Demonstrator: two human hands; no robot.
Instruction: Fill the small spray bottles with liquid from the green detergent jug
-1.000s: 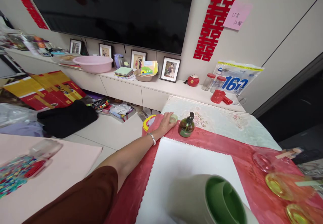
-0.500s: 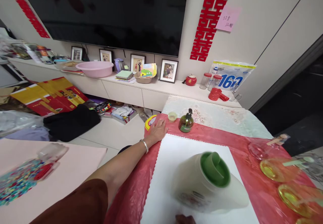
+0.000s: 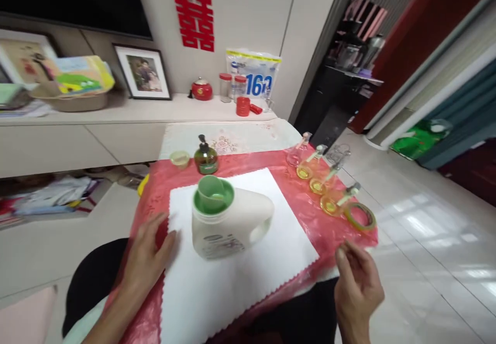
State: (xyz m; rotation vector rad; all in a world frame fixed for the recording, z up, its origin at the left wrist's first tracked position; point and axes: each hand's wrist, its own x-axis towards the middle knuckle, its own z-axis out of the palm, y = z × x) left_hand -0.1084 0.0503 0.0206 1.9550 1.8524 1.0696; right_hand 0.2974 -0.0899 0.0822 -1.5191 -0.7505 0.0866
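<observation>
A white detergent jug (image 3: 232,225) with a green spout stands uncapped on a white sheet (image 3: 232,277) laid over a red cloth (image 3: 163,178). My left hand (image 3: 145,253) rests flat at the sheet's left edge, fingers apart, just left of the jug and holding nothing. My right hand (image 3: 358,284) hovers at the cloth's near right corner, fingers loosely curled, empty. A small pale green cap (image 3: 180,158) and a dark green pump bottle (image 3: 205,157) stand at the far edge of the red cloth.
Several small glass flasks with yellow liquid (image 3: 315,178) line the right side, beside a tape roll (image 3: 360,216). A low white cabinet (image 3: 116,127) behind holds a framed photo (image 3: 142,73), red pot (image 3: 202,90) and jars (image 3: 232,87). Tiled floor (image 3: 426,220) lies to the right.
My left hand left the small cap and drew back to the sheet's left edge. The jug now stands on the sheet, and my right hand is off it. The view swung right.
</observation>
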